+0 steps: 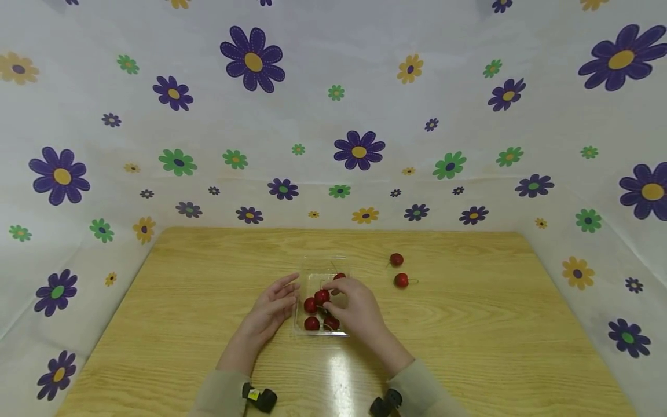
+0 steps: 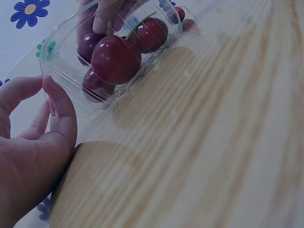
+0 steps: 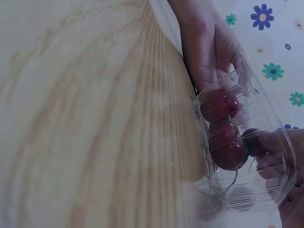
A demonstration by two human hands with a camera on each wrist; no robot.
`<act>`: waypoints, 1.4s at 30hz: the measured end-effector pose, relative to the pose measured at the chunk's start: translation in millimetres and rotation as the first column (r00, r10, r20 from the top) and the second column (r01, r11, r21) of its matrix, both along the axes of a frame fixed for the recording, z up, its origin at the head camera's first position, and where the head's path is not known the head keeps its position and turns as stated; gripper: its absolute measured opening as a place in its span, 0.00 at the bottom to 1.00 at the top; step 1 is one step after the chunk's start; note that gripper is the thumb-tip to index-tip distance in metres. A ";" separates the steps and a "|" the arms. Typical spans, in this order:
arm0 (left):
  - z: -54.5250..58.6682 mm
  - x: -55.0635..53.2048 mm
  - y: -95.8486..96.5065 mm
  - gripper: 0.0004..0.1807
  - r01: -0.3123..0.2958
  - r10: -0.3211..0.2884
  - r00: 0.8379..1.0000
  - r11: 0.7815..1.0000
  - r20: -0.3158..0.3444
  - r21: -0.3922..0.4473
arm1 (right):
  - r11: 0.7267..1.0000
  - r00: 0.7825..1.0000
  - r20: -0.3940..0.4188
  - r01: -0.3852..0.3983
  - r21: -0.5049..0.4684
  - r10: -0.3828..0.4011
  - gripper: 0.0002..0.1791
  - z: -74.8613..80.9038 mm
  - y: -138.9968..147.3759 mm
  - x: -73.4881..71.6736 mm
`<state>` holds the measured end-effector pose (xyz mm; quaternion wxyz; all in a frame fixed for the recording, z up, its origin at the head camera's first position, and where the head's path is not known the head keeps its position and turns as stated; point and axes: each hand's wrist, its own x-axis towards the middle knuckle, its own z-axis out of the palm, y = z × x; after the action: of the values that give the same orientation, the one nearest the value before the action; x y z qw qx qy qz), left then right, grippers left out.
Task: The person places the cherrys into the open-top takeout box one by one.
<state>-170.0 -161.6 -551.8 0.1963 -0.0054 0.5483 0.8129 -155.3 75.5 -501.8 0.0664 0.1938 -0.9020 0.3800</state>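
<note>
A clear plastic box (image 1: 299, 318) stands on the table with several dark red cherries inside, such as one in its near left corner (image 1: 311, 324). My right hand (image 1: 359, 307) reaches in over its right side and pinches a cherry (image 1: 322, 296) between thumb and forefinger. In the right wrist view, that thumb (image 3: 271, 141) lies against the cherry (image 3: 251, 141) behind the clear wall. My left hand (image 1: 271, 307) stands along the left side of the box, its fingers loosely extended and fingertips right at the wall. Green stems show on some cherries (image 2: 116, 59).
Two more cherries, one farther back (image 1: 396, 259) and one nearer (image 1: 401, 281), lie on the wooden table (image 1: 469, 324) right of the box. A flower-printed cloth (image 1: 312, 116) rises behind the table and along both sides.
</note>
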 end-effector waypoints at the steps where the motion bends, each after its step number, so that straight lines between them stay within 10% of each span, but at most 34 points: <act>1: -0.3 0.1 0.1 0.34 0.000 0.000 1.000 1.000 0.000 0.000 | 1.000 1.000 0.006 0.000 -0.006 0.000 0.16 0.4 0.2 0.2; 22: -1.7 -0.2 0.6 0.35 -0.004 0.004 1.000 1.000 -0.004 -0.004 | 0.988 1.000 0.022 0.013 -0.155 -0.010 0.17 -5.0 3.0 0.5; 42: 0.0 1.3 2.2 0.34 -0.023 0.023 1.000 1.000 0.001 0.005 | 0.911 0.990 -0.014 0.123 -0.393 -0.140 0.14 -17.7 40.4 -14.7</act>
<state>-168.7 -159.4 -551.8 0.1873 -0.0117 0.5462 0.8164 -170.0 115.9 -519.5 0.1480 0.1236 -0.8175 0.5427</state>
